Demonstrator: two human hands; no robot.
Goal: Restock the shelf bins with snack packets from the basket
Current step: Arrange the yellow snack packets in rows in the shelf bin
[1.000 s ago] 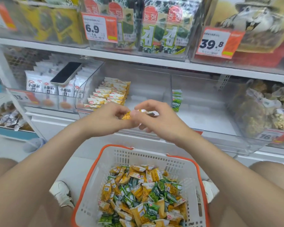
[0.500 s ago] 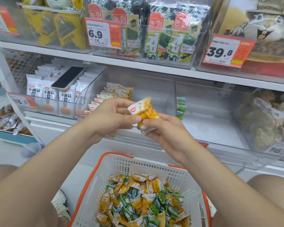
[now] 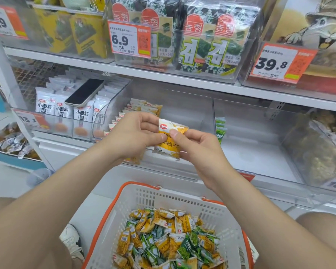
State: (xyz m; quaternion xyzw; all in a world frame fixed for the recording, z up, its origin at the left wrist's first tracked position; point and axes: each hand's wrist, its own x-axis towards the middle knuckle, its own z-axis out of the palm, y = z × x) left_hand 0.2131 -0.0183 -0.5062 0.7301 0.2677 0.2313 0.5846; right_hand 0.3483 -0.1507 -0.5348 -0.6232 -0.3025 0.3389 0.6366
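Snack pkt (image 3: 170, 140), yellow w/ a white top edge and red logo, is held upright between both hands, in front of the middle bin (image 3: 182, 105) and above the basket (image 3: 140, 189). Left hand (image 3: 133, 134) pinches the pkt's left edge: thumb on the front face, fingers curled behind. Right hand (image 3: 200, 150) pinches the right side, thumb on the front near the top corner, other fingers curled behind the lower part. The 2 thumbs nearly meet at the pkt's centre.

Middle bin is clear plastic on the lower shelf. It holds 1 row of yellow pkts (image 3: 136, 109) standing along its left side, running near to far. The bin to its right has a few green pkts (image 3: 220, 129) upright against its left wall. The bin to the left is packed w/ white pkts (image 3: 62, 109) in rows, and a phone (image 3: 84, 92) lies screen-up on top of them, tilted.

Basket is white w/ an orange rim, near, between the person's knees. It holds a loose heap of mixed pkts (image 3: 171, 239), yellow and green. A white shoe (image 3: 71, 239) is on the floor just left of it.

Upper shelf, far: seaweed packs (image 3: 208, 45) in a clear bin w/ a 6.9 price tag (image 3: 129, 40) on its front. A 39.8 tag (image 3: 279, 63) hangs further right. Far-right lower bin has brownish bagged snacks, too blurred to id.
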